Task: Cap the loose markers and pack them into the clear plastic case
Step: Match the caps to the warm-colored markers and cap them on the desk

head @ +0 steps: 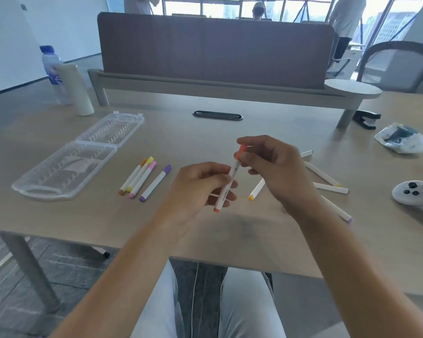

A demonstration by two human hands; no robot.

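Left hand: the left hand (200,184) curls its fingers round the lower barrel of a white marker with an orange end (226,184), holding it tilted above the light wooden table (205,142).
Right hand: the right hand (274,164) pinches the orange cap (239,152) at the marker's upper end between thumb and forefinger; the cap sits on the tip, but how fully it is seated cannot be told.
Case: the clear plastic case (76,157) lies open and flat at the left of the table, both ridged halves facing up, with no markers in it.
Capped markers: four capped white markers lie side by side between the case and the left hand, an orange-brown marker (132,176), a yellow-capped marker (139,174), a pink-capped marker (143,179) and, slightly apart, a purple-capped marker (155,182).
Loose markers: several white markers (322,175) lie scattered under and beyond the right hand, one with a yellow-orange end (257,190).
Right edge: a white controller with dark buttons (413,193) and a crumpled plastic bag (401,137).
Far left: a blue-capped water bottle (53,69) behind a white paper roll (76,89).
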